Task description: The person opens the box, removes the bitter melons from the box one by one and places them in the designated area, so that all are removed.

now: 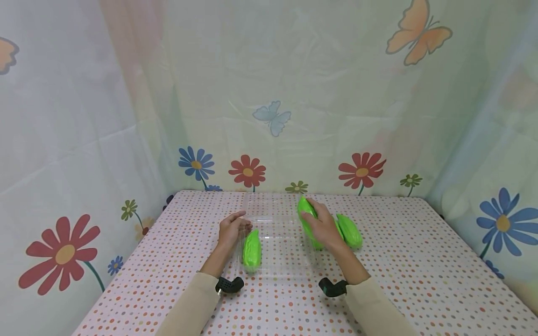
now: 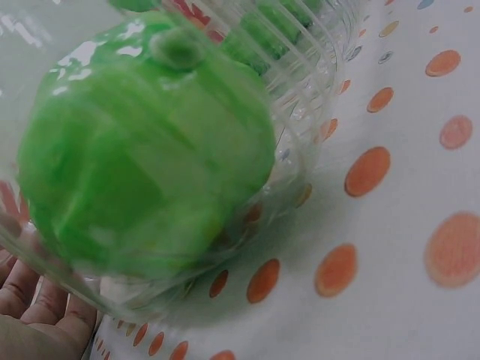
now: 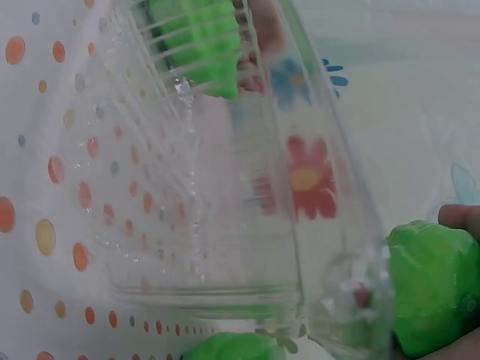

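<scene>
A clear plastic box [image 1: 279,269] stands mid-table. Inside, along its left side, lies a bright green, glossy, gourd-shaped vegetable [image 1: 252,252], tip pointing away; the left wrist view shows its rounded end with a stem nub. My left hand [image 1: 230,232] is at the box's left wall, fingers loosely bent and holding nothing. With my right hand [image 1: 324,227] I grip a second green gourd [image 1: 305,210] at the box's right side, thumb across it. In the right wrist view this gourd [image 3: 431,289] is outside the clear wall. My palm partly hides it.
Right of my right hand lie more green gourds [image 1: 350,231], one partly hidden behind the hand. A clear ridged panel [image 1: 273,205] extends behind the box. The dotted tablecloth [image 1: 168,280] reaches back to a flowered curtain [image 1: 294,144], which also hangs at both sides.
</scene>
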The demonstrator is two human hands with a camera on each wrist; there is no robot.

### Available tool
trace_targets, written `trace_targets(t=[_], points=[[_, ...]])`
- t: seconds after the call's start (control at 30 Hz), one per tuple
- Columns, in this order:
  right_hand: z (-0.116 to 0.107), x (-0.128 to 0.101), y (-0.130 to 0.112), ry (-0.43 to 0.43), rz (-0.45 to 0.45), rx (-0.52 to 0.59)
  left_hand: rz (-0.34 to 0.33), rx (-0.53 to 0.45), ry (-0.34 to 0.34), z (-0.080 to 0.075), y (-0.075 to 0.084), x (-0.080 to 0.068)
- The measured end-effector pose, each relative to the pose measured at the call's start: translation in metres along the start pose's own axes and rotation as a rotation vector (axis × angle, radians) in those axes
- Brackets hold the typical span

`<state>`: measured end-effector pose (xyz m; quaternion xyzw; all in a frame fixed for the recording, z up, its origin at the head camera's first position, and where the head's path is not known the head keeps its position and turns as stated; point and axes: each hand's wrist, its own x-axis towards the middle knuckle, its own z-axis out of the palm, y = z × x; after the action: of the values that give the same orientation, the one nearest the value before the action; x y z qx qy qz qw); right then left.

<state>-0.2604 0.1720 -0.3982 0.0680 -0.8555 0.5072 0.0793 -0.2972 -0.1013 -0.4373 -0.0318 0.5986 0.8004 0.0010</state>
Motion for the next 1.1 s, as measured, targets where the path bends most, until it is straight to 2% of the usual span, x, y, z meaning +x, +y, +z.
trace_targets(t=[0.1, 0.27, 0.4, 0.73, 1.1], points=[[-0.003, -0.001, 0.0, -0.011, 0.008, -0.001, 0.002, 0.012, 0.001, -0.001, -0.003, 0.004], [-0.007, 0.0, 0.0, -0.012, 0.048, 0.002, 0.005, 0.017, 0.008, -0.006, -0.018, 0.018], [-0.01, 0.002, 0.002, -0.015, 0.053, 0.01, 0.015, 0.021, 0.026, -0.007, -0.026, 0.023], [-0.018, 0.001, 0.002, -0.011, 0.073, 0.04, 0.029, 0.04, 0.054, -0.005, -0.028, 0.023], [-0.029, 0.004, 0.013, 0.052, 0.077, 0.045, 0.018, 0.026, 0.018, -0.009, -0.028, 0.025]])
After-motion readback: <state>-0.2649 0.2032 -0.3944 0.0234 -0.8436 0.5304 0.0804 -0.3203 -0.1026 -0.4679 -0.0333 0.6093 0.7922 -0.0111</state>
